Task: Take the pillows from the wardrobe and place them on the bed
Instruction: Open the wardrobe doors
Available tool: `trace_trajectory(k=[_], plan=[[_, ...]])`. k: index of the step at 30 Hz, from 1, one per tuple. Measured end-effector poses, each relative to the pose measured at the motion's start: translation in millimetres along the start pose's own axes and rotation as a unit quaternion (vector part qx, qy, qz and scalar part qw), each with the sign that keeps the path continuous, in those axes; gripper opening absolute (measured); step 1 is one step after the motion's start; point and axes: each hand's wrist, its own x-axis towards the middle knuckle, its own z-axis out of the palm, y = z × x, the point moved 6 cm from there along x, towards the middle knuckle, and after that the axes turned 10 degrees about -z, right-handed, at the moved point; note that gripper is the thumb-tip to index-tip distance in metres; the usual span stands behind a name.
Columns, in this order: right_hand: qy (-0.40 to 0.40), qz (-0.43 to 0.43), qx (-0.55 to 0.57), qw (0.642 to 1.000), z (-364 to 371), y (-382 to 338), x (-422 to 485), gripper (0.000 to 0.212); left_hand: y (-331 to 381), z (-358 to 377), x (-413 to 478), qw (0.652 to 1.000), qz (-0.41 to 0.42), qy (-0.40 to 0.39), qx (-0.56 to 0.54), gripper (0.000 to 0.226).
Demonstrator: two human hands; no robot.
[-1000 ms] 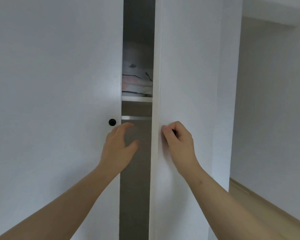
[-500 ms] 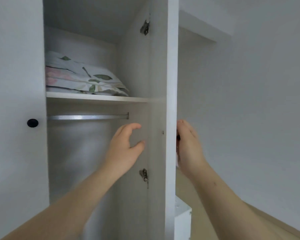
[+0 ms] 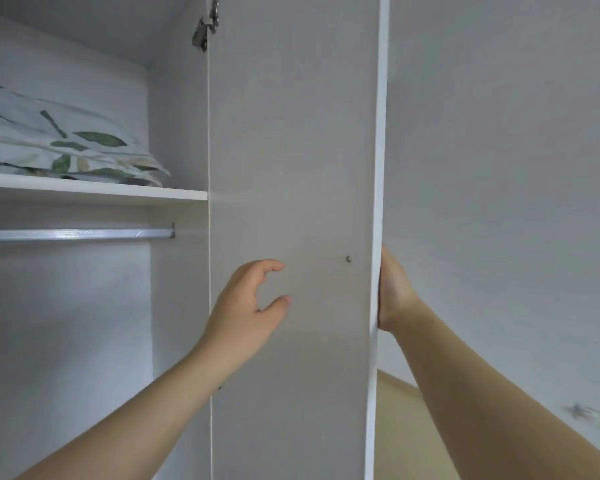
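Pillows in white cases printed with green leaves (image 3: 66,147), seemingly two, one upon the other, lying on the white upper shelf (image 3: 118,194) of the white wardrobe (image 3: 177,133). Placed at the upper left of the frame, cut off by its left edge, and touched by neither grip. Just below the shelf, a silver hanging rail (image 3: 73,233). Right of the shelf, the white wardrobe door (image 3: 291,133), swung out and filling the middle of the frame, with a metal hinge (image 3: 205,29) at its top and a small metal stud (image 3: 349,259) low on its inner face.

Left grip (image 3: 246,306) in the lower middle, raised before the door's inner face, thumb and fingers loosely curved, holding nothing. Right grip (image 3: 394,296) against the door's outer edge, right of centre. Fingers hidden behind the panel, so impossible to say whether wrapped round something or laid flat. Beyond, a plain pale wall (image 3: 499,168) on the right and a strip of tan floor (image 3: 395,410) at the lower right.

Judged as the opening step: door wide, shelf exposed, no pillow lifted yet. Next move likely calls for leaving the door, reaching up and left with both grips, and taking the soft stack from beneath, since it is prone to sag or slide apart.
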Motion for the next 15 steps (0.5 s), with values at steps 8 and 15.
trace_trajectory(k=[8, 15], plan=[[-0.024, 0.049, 0.054, 0.997, -2, 14, 12, 0.023, -4, 22, 5, 1.0, -0.013, -0.016, -0.011, 0.036], [-0.083, 0.016, -0.069, 0.994, -10, 5, -3, 0.029, 2, 16, 3, 0.999, -0.007, -0.023, -0.028, 0.037]])
